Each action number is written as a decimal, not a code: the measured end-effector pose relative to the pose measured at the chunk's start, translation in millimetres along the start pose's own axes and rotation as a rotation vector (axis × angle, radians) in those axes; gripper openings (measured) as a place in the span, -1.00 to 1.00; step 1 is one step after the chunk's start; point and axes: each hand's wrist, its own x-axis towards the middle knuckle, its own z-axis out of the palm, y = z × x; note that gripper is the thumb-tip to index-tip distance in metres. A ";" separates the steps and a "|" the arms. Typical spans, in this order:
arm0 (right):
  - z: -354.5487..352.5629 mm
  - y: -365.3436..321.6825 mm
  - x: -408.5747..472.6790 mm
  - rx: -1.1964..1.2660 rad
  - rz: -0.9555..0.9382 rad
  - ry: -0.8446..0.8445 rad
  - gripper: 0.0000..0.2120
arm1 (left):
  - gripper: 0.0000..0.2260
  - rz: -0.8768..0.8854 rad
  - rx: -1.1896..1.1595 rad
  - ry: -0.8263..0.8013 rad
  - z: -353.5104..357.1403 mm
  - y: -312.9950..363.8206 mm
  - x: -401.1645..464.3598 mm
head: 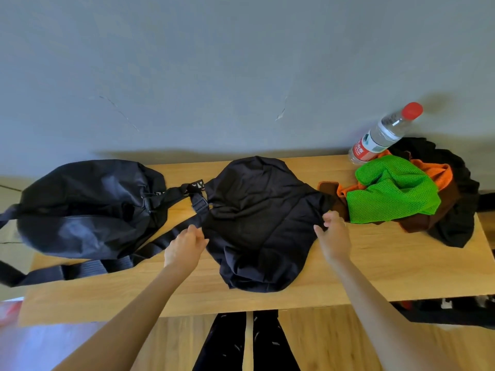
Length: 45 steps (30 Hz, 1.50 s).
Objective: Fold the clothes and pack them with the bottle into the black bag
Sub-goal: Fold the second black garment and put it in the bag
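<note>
Folding is underway: left hand (184, 246) & right hand (333, 232) pinch dark navy fabric garment (257, 220) at table (375, 269) centre. Black nylon bag (85, 207) at left edge; mesh clothes pile (396, 191), clear plastic red-capped bottle (383, 135) at far right corner, all unpacked.

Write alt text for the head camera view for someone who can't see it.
Both hands, left and right, pinch opposite edges of a dark garment spread on a wooden table. A black bag lies left; a clothes pile and bottle sit right.

Both hands (184, 247) (333, 236) pinch dark garment (257, 220) edges, table (375, 266).
</note>
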 end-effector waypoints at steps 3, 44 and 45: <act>-1.3 0.7 11.8 -0.020 0.083 0.013 -0.69 | -0.76 -0.092 -0.046 0.032 3.1 10.7 2.5; -93.4 4.9 26.1 0.685 0.000 -0.242 -0.80 | -0.58 0.073 -0.737 0.001 -39.8 -8.0 -8.1; -91.4 7.3 27.0 0.671 -0.002 -0.249 -0.80 | -0.57 0.061 -0.727 0.003 -36.6 -8.2 -7.2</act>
